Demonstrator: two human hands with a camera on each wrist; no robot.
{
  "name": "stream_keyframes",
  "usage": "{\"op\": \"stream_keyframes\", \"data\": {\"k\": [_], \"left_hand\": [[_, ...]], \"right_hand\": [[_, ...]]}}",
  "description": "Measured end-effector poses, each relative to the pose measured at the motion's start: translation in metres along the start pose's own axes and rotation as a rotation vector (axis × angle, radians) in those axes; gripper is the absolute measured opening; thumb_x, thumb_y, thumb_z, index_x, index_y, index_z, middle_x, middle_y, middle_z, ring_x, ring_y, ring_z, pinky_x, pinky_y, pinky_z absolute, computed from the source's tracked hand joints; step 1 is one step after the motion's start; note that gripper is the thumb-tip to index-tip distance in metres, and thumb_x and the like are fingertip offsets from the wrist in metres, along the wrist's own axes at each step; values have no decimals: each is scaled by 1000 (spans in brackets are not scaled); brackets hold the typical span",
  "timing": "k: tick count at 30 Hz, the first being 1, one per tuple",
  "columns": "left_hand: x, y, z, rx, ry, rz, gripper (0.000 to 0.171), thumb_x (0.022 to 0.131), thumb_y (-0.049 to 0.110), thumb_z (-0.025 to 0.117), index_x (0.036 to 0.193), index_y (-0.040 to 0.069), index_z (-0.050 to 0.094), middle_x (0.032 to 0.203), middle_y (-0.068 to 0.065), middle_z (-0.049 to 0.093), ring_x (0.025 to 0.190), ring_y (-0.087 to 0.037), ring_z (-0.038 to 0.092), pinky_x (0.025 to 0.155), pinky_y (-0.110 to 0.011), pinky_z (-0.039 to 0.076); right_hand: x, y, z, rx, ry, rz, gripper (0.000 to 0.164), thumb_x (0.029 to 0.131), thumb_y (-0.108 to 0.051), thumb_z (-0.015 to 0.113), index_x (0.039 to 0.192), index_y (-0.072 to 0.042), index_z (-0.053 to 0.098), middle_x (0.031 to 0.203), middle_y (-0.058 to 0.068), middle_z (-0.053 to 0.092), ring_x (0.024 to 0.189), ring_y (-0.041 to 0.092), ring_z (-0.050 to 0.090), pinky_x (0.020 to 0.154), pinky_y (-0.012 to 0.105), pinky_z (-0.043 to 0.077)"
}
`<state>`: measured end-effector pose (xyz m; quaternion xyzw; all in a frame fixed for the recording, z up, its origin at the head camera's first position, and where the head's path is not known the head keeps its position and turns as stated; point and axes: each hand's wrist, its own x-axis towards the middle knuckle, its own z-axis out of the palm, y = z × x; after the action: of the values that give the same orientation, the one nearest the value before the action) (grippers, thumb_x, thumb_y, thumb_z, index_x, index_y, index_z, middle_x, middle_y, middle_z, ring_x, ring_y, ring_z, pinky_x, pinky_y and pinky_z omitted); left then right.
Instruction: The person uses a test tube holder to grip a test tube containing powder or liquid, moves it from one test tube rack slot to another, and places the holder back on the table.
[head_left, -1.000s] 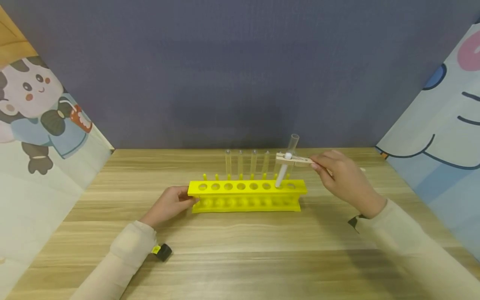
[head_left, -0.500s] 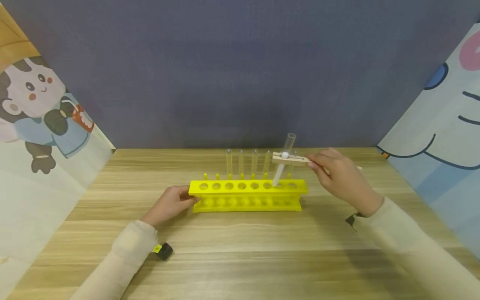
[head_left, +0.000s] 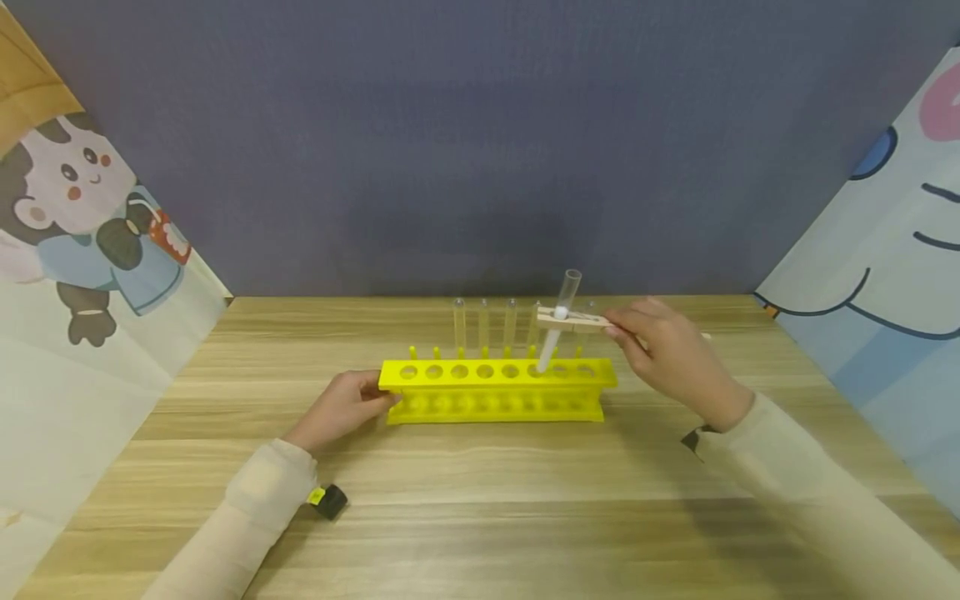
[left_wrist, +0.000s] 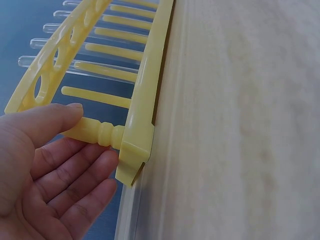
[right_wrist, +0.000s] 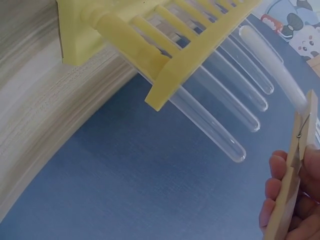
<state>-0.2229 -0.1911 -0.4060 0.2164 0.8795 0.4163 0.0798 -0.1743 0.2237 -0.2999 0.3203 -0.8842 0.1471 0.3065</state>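
Note:
My left hand (head_left: pixel 347 410) holds the left end of a yellow test tube rack (head_left: pixel 495 375). In the left wrist view, the thumb and fingers are around the rack's end post (left_wrist: pixel 90 131). My right hand (head_left: pixel 678 358) grips a wooden test tube clamp (head_left: pixel 581 322). The clamp's far end is around a clear test tube (head_left: pixel 551 343) filled with white up to the clamp. This tube leans with its mouth up and to the right, its rounded end overlapping the third hole from the right in the head view. In the right wrist view, fingers and thumb (right_wrist: pixel 312 162) wrap the clamp's wooden legs.
Several clear test tubes (head_left: pixel 460 325) stand upside down on the pegs along the rack's back row. Under the rack is a wood-grain table (head_left: pixel 480 517), with a dark blue panel (head_left: pixel 480 150) behind it. Cartoon-printed sheets (head_left: pixel 112 208) flank both sides.
My right hand has moved left with the clamp and tube, from the second hole from the right to over the third. My left hand stays at the rack's end.

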Motion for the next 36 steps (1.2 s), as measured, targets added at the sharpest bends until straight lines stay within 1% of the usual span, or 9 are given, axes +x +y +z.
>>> {"op": "stream_keyframes", "data": {"k": [4,8,16,23,31,36], "left_hand": [[0,1,0,-9,-3,1,33,88,24,66,120,14,64,114,-4,68,100,-17,64,87,-36,54],[-1,3,0,-9,0,5,33,88,23,66,120,13,64,115,-5,68,102,-19,64,88,-37,54],[-2,4,0,-7,3,16,33,88,21,66,120,13,64,115,-5,67,101,-19,64,87,-37,54],[-3,4,-1,0,4,9,32,89,21,66,119,13,65,115,-5,68,102,-19,64,88,-38,54],[-3,4,-1,6,8,9,31,89,23,66,118,13,65,113,-5,68,101,-19,64,88,-37,54],[-3,2,-1,13,7,2,31,89,23,66,118,14,65,114,-5,68,102,-19,64,89,-39,53]], "right_hand": [[-2,0,3,-6,-1,7,22,81,1,68,103,5,68,88,14,68,77,24,59,65,38,51],[-3,0,5,-4,0,11,21,81,2,68,102,5,68,88,14,68,78,25,59,66,38,51],[-5,-4,8,5,-40,34,21,84,0,67,104,5,68,92,14,68,80,24,59,67,37,52],[-7,-4,13,1,-35,26,23,82,1,68,104,3,68,94,14,68,83,25,61,68,39,54],[-9,-1,21,-1,-29,1,20,79,1,71,99,4,69,90,14,68,82,26,61,69,39,54],[-10,-1,23,19,-27,-10,20,78,3,71,98,5,68,89,14,68,82,26,61,69,39,54]]}}
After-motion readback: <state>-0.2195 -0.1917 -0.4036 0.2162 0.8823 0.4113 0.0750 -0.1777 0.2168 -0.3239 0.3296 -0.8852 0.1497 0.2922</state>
